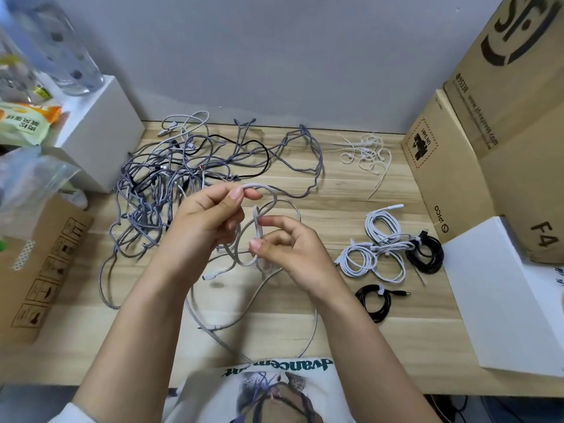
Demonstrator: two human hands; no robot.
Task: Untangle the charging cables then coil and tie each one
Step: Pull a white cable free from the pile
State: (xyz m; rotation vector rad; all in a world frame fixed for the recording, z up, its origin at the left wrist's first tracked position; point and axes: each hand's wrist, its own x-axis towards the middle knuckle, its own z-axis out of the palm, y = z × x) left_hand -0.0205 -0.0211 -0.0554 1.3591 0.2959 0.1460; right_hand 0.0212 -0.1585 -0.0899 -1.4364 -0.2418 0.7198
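Above the middle of the wooden table (351,325), both hands hold a light grey cable (268,196) looped into a loose coil. My left hand (210,215) pinches the top of the loop between thumb and forefinger. My right hand (287,242) pinches a strand lower down; the cable's tail runs down toward my body. A big tangle of grey braided and black cables (183,169) lies at the back left. Coiled, tied white cables (375,251) and black coils (425,251) lie at the right, with another black coil (374,300) nearer me.
White cable ties (366,154) lie loose at the back right. Cardboard boxes (488,132) and a white box (500,300) wall the right side. On the left stand a white box (100,132), a cardboard box (42,270), a snack bag and plastic bottles.
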